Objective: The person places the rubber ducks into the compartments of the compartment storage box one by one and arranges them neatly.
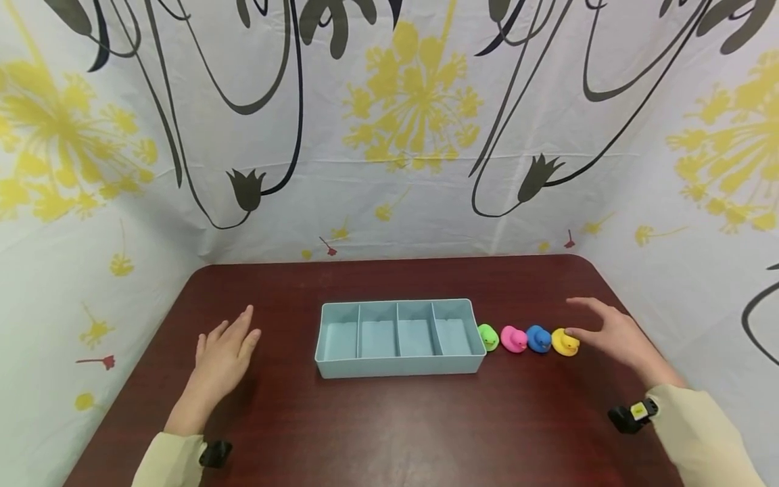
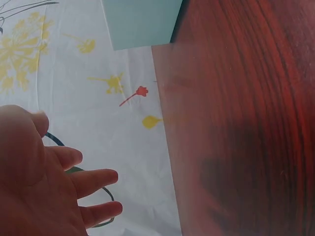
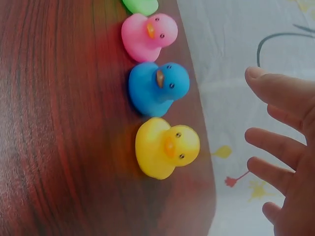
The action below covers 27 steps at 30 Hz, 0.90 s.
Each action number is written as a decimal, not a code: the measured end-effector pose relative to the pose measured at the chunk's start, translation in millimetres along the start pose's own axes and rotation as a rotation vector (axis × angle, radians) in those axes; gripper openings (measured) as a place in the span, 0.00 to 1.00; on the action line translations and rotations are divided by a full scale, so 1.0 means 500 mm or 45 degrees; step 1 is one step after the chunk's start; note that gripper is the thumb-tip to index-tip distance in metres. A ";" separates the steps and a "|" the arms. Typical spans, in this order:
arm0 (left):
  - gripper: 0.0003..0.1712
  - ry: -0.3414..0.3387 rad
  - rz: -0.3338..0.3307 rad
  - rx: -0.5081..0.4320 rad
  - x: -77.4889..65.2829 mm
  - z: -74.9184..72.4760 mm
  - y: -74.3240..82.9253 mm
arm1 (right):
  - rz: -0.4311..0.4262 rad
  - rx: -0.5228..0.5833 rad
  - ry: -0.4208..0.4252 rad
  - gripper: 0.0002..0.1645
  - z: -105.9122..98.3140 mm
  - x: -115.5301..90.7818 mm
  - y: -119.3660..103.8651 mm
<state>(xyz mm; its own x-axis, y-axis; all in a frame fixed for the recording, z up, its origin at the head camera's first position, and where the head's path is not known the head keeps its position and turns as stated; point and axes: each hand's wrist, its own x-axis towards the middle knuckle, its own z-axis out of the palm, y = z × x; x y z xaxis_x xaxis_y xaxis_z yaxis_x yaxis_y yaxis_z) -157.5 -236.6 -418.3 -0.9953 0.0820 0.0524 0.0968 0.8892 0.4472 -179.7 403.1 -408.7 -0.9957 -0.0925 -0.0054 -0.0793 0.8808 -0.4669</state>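
A row of small toy ducks runs rightward from the tray's right end: a green duck (image 1: pixel 488 337), a pink duck (image 1: pixel 514 339), a blue duck (image 1: pixel 539 339) and a yellow duck (image 1: pixel 565 343). My right hand (image 1: pixel 617 338) hovers beside the yellow duck, thumb and fingers spread apart and holding nothing. In the right wrist view a gap shows between the fingers (image 3: pixel 270 142) and the yellow duck (image 3: pixel 157 147). On the other side, my left hand (image 1: pixel 222 355) is over the table left of the tray, its fingers extended and holding nothing.
A pale blue tray (image 1: pixel 402 367) with several compartments in a row stands mid-table. The dark red-brown table (image 1: pixel 389 433) has its far edge against a white cloth (image 1: pixel 389 223) printed with flowers, which also hangs at both sides. Each wrist carries a small black camera.
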 end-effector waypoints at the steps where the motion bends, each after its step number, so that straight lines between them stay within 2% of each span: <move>1: 0.37 -0.006 -0.004 0.003 -0.001 0.001 0.002 | 0.017 0.016 -0.007 0.42 0.002 0.000 0.004; 9: 0.38 -0.028 -0.012 0.005 -0.008 0.018 0.014 | 0.068 0.068 -0.020 0.40 0.014 -0.003 0.038; 18: 0.35 0.013 0.079 -0.019 -0.007 0.041 0.026 | 0.036 0.026 -0.053 0.40 0.031 -0.006 0.065; 27: 0.33 0.059 0.153 -0.059 -0.002 0.069 0.039 | 0.022 0.050 -0.045 0.37 0.054 -0.016 0.075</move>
<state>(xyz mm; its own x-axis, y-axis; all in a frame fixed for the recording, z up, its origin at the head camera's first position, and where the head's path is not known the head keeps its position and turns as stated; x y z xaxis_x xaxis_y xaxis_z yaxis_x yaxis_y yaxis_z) -155.1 -203.7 -440.3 -0.9751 0.1646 0.1489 0.2165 0.8523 0.4761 -173.5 424.4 -450.2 -0.9946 -0.0942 -0.0444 -0.0595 0.8637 -0.5005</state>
